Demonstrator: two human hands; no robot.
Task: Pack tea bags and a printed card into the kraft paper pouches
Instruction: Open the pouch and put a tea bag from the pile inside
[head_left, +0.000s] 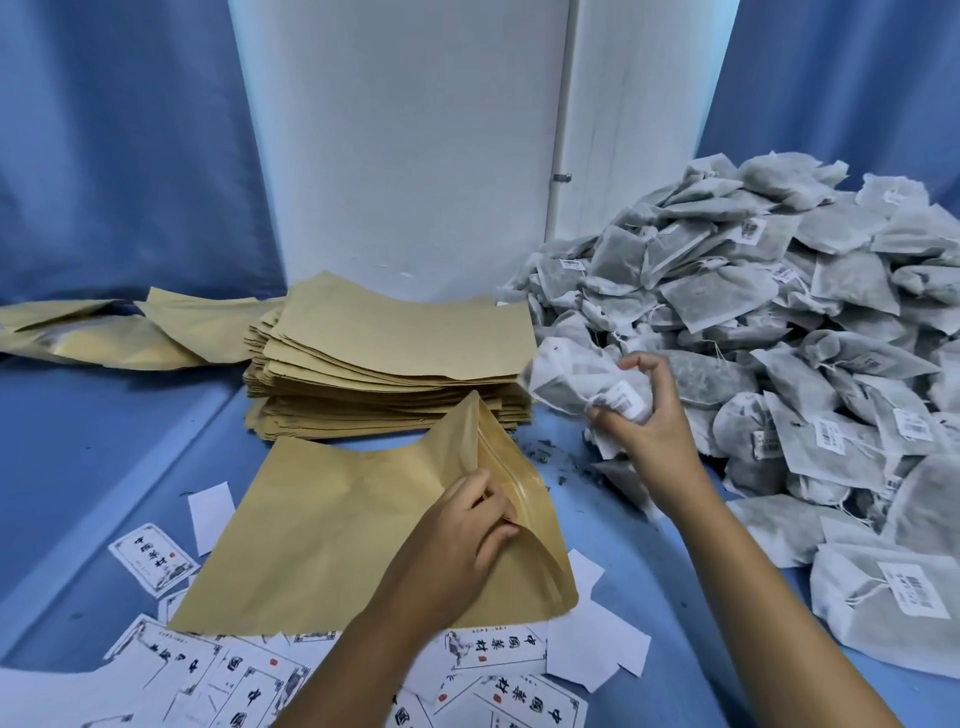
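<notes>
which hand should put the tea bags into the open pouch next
The right hand: its grip already holds a bunch of tea bags just beyond the pouch mouth. The left hand is busy pinching the kraft paper pouch open at its zip edge, so it should keep holding.

You're at a small packing bench: a blue-covered table (130, 441) with a stack of kraft pouches (395, 358), a heap of tea bags (779, 312) right of the stack, printed cards (498, 649) before it.
</notes>
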